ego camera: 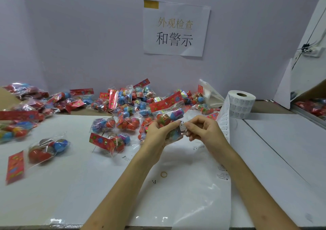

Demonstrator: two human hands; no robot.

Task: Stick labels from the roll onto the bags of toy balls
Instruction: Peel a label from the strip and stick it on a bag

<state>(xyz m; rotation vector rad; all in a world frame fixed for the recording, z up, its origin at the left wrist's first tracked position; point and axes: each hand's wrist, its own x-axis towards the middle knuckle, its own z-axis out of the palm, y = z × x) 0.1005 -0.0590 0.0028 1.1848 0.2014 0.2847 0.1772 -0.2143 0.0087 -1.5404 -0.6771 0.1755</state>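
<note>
My left hand (159, 132) grips a clear bag of toy balls (169, 114) with a red header card, held above the table's middle. My right hand (202, 128) pinches a small white label (182, 126) against the bag's lower right part. The label roll (240, 105) stands at the back right, and its strip (225, 129) trails down past my right wrist toward the front edge.
Several more bags of balls (123, 104) lie heaped along the wall, with others at the left (47, 149). A rubber band (163, 174) lies on the white table (79, 185). A paper sign (176, 28) hangs on the wall. A box edge (310, 117) sits at the right.
</note>
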